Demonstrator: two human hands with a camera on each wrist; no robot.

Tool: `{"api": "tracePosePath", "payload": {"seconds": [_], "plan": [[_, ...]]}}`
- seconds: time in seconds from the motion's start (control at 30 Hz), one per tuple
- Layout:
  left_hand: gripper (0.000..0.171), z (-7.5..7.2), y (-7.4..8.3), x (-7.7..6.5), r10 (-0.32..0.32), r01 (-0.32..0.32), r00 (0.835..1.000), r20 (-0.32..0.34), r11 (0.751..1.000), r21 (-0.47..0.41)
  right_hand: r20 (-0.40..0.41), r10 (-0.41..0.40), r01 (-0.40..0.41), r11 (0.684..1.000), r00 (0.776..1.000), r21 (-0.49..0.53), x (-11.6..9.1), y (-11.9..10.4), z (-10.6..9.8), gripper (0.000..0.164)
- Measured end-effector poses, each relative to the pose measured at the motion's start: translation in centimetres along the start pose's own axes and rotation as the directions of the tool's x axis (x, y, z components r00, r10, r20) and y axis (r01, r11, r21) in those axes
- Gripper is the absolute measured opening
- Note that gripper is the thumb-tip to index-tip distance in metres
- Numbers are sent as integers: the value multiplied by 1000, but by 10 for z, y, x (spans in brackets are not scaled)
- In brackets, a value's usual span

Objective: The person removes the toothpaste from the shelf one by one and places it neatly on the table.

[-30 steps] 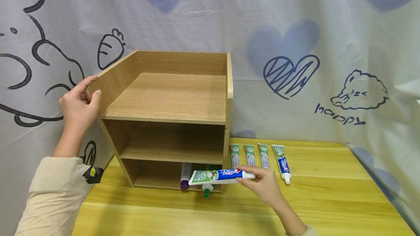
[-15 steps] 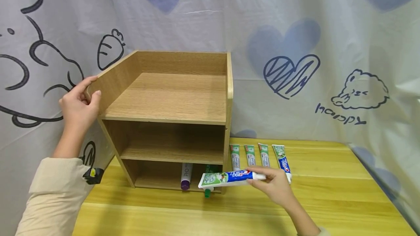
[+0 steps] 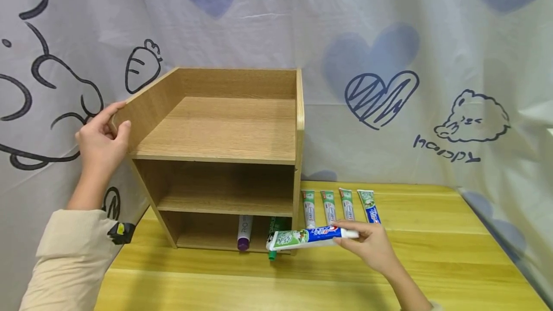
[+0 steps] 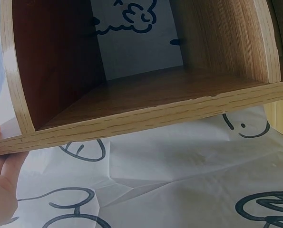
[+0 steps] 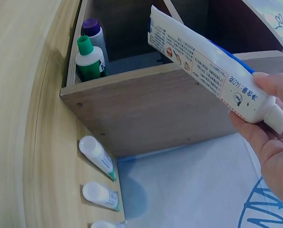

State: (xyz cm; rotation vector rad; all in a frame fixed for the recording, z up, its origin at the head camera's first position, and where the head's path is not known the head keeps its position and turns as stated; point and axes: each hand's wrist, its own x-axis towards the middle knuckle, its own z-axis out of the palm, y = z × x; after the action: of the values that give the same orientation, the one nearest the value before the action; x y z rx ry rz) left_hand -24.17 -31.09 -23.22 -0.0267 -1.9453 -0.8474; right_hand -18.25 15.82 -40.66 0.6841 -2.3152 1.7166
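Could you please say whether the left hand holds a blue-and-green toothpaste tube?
No, the left hand grips the side edge of the light-brown wooden shelf unit.

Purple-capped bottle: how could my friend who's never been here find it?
Find the wooden shelf unit standing on the yellow table. Look in the right half of its bottom compartment. It's the pale bottle lying there, set apart by its purple cap; the neighbouring bottle has a green cap.
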Motion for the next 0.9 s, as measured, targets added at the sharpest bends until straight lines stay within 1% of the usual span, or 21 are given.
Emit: {"api": "tracePosePath", "payload": {"seconds": [0.23, 0.43, 0.63, 0.77, 0.9], "plan": [[35, 0, 0, 0, -2, 2, 1000, 10, 1000, 14, -49, 71, -73, 997, 996, -36, -7, 0, -10, 29], [35, 0, 0, 0, -7, 7, 1000, 4, 1000, 0, -71, 59, -63, 996, 996, -59, -12, 4, -18, 28], [34, 0, 0, 0, -10, 10, 1000, 5, 1000, 7, -92, 60, -66, 996, 994, -62, -16, 5, -25, 27], [34, 0, 0, 0, -16, 16, 1000, 4, 1000, 13, -123, 83, -92, 993, 989, -68, -20, 7, -30, 26], [34, 0, 1, 0, -15, 15, 1000, -1, 1000, 12, -159, 93, -110, 989, 983, -103, -23, 9, -35, 26]]}}
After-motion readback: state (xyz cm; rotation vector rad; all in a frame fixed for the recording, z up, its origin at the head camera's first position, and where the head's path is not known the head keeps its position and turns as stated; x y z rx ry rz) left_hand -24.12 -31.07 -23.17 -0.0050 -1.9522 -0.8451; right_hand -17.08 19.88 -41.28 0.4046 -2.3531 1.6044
